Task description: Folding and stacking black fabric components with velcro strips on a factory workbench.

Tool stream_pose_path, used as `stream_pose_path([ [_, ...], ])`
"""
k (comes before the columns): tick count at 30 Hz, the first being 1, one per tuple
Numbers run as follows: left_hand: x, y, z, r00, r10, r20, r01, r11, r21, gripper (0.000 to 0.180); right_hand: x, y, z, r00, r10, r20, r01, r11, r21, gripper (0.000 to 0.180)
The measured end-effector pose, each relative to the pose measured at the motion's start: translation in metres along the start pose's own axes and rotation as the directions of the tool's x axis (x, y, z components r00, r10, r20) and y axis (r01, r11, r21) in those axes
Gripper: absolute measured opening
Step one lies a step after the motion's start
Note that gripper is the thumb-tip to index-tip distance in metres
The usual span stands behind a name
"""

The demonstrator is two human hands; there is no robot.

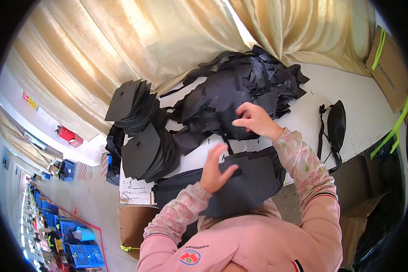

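Note:
My left hand [216, 170] is raised with thumb and fingers apart, over a layered stack of flat black panels [254, 177] along the near table edge. Nothing shows in it. My right hand [258, 120] reaches above the near right side of a loose heap of black fabric pieces [217, 95]. Its thumb and forefinger are apart with no object visible between them; whether the fingertips touch the fabric, I cannot tell. Left of the heap stand two fanned stacks of black sheets, a farther stack [133, 104] and a nearer stack [149, 152].
A black pouch with a strap [335, 124] lies on the white table [362, 104] at right. A cardboard box [390, 72] stands beyond it. Gold curtains [122, 41] hang behind the table. Another cardboard box [133, 222] is below the left corner. Blue crates [86, 256] stand farther left.

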State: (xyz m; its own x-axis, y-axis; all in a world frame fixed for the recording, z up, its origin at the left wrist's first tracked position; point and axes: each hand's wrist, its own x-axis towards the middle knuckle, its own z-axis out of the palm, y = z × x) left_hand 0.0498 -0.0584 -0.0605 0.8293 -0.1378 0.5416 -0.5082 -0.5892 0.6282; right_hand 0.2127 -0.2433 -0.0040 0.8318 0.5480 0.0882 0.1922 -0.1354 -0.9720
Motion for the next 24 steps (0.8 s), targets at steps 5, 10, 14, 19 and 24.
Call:
stream_pose_path([
  [5,0.047,-0.01,-0.008,0.945,-0.177,-0.274,0.101,0.957,-0.272,0.063,-0.013,-0.051,0.046,0.914,-0.316,0.256,0.212,0.907,0.364,0.034],
  [10,0.068,0.007,-0.058,0.946,-0.215,-0.244,0.022,0.792,-0.611,0.06,-0.026,-0.072,0.046,0.721,-0.67,0.178,0.679,0.632,-0.373,0.053],
  [14,0.064,0.013,-0.073,0.953,-0.22,-0.207,0.029,0.749,-0.662,0.058,-0.031,-0.078,0.061,0.649,-0.751,0.124,0.682,0.502,-0.531,0.049],
  [19,0.055,0.006,-0.081,0.951,-0.2,-0.237,0.036,0.83,-0.557,0.058,-0.03,-0.087,0.057,0.694,-0.717,0.071,0.659,0.592,-0.463,0.013],
  [24,0.052,0.023,-0.075,0.989,0.11,-0.102,-0.138,0.934,-0.328,0.088,-0.038,-0.091,0.066,0.665,-0.744,0.056,0.665,0.558,-0.496,0.025],
])
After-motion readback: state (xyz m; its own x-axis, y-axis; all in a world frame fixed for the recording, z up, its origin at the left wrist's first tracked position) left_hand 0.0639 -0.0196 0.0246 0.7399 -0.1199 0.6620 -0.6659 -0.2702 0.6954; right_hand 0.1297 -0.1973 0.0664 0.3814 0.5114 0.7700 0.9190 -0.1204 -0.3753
